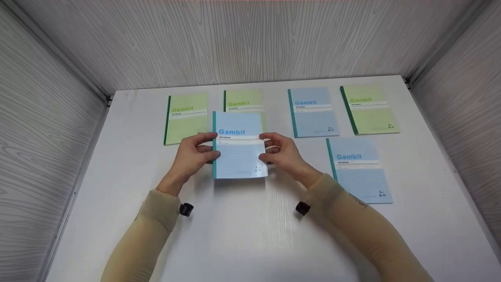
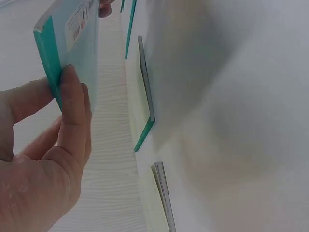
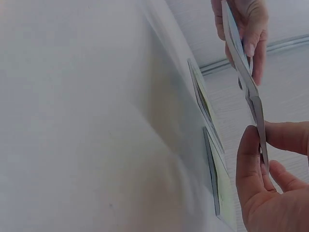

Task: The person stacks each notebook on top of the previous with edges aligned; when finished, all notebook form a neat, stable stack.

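Note:
A blue Gambit notebook (image 1: 238, 160) is held up off the white table between both hands. My left hand (image 1: 193, 154) pinches its teal spine edge, thumb in front and fingers behind. On the opposite edge, my right hand (image 1: 285, 154) grips it the same way. In the left wrist view the notebook (image 2: 79, 53) is tilted, its printed label showing near the spine. From the right wrist, the page edges of the notebook (image 3: 241, 67) look slightly bent and parted. Behind it, a green notebook (image 1: 244, 100) is partly hidden.
Another green notebook (image 1: 190, 117) lies left of the held one. To the right are a blue notebook (image 1: 313, 119), a green notebook (image 1: 370, 117) and, nearer me, a second blue notebook (image 1: 360, 176) partly behind my right forearm. Wood-grain panels (image 1: 250, 43) wall the table's back and sides.

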The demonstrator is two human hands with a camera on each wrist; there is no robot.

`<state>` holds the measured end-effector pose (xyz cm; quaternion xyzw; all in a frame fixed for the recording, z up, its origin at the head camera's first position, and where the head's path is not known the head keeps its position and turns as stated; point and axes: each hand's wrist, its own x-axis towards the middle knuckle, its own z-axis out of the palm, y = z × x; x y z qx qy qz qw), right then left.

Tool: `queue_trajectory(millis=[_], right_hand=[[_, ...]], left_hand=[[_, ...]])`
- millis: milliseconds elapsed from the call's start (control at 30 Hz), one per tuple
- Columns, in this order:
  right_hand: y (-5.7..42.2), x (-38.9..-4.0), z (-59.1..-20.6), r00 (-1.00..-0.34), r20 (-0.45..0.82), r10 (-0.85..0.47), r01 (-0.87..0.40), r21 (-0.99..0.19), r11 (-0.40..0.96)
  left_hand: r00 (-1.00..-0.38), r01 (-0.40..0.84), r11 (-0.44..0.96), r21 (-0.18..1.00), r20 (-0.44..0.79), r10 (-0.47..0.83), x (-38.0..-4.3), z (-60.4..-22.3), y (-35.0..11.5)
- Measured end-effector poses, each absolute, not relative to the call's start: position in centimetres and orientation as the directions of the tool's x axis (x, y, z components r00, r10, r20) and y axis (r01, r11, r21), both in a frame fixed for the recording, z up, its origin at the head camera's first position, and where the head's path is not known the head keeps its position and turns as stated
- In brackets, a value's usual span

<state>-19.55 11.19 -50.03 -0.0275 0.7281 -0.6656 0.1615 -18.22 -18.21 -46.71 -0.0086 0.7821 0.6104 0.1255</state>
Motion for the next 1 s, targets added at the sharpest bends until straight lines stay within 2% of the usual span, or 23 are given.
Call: queue_trajectory(millis=[300, 600, 1000], right_hand=[[11.0, -24.6, -49.0, -0.957, -0.231, -0.175, 0.201, -0.964, 0.173], [10.8, -29.7, -47.7, -0.965, -0.26, -0.032, 0.23, -0.9, 0.369], [9.5, -32.6, -49.1, -0.952, -0.3, 0.063, 0.292, -0.821, 0.491]], left_hand=[[-0.982, -0.181, 0.334, 0.925, -0.19, -0.008, -23.6, -47.4, -16.7], [-0.974, -0.216, 0.488, 0.846, -0.223, -0.044, -29.6, -47.9, -13.9], [-0.971, -0.223, 0.584, 0.781, -0.232, -0.061, -32.4, -49.3, -13.2]])
